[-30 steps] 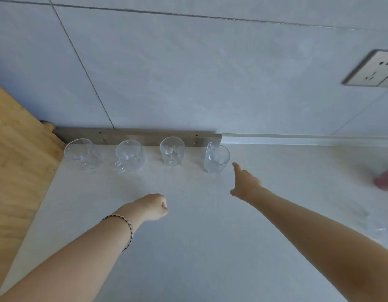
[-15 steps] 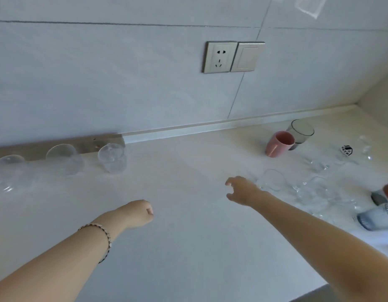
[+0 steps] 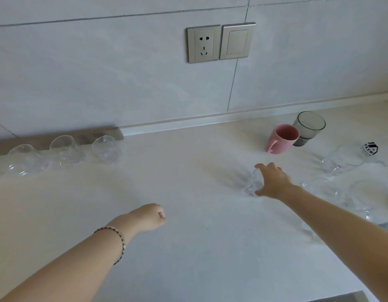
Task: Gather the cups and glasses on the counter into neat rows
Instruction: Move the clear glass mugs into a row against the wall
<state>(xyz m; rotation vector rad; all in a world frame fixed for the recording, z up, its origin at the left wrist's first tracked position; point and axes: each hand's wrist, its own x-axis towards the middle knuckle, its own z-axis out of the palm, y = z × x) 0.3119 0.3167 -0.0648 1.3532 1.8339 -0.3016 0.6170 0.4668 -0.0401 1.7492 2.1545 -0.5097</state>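
A row of clear glass cups stands along the back wall at the left: one (image 3: pixel 107 149), a second (image 3: pixel 65 150) and a third (image 3: pixel 27 158). My right hand (image 3: pixel 273 180) reaches forward and wraps its fingers and thumb around a small clear glass cup (image 3: pixel 252 185) on the white counter (image 3: pixel 188 247). Behind it stand a pink mug (image 3: pixel 283 138) and a dark tinted glass (image 3: pixel 308 127). More clear glasses are scattered at the right, among them one (image 3: pixel 341 160), another (image 3: pixel 321 188) and one with a black logo (image 3: pixel 370 149). My left hand (image 3: pixel 149 216) hovers low over the counter as a fist, holding nothing.
A socket and a switch plate (image 3: pixel 220 43) sit on the tiled wall. A metal strip (image 3: pixel 88 136) runs behind the row of cups. A grey edge (image 3: pixel 345 298) shows at the bottom right corner.
The view swung right from the row of cups to the scattered glasses. My right hand moved away from the row and closed around a clear cup. My left hand stayed a fist.
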